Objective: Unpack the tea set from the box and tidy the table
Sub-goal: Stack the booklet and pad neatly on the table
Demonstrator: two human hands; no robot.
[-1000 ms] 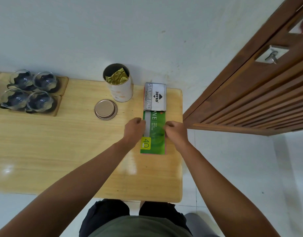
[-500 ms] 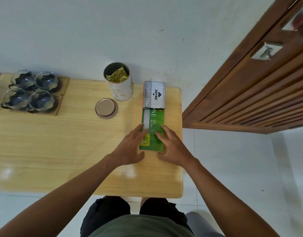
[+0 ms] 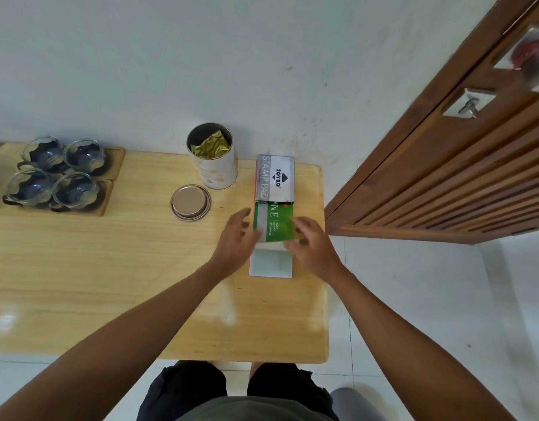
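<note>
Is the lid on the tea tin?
No. The tin stands open with a gold packet inside; its lid lies on the table beside it.

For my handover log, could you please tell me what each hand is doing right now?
Left hand: open, fingers spread at the green pad's left edge.
Right hand: lifting the pad's cover; grip blurred, cannot be told.

green box (image 3: 274, 221) | grey-white stamp pad tin (image 3: 275, 179) | gold lid (image 3: 190, 202) | pale wood table (image 3: 110, 268)

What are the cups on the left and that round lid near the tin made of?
The cups look like clear glass: you see through their shiny walls to dark bases beneath. The round lid looks like metal with a dull golden finish and a raised rim, though coated card cannot be ruled out.
</note>
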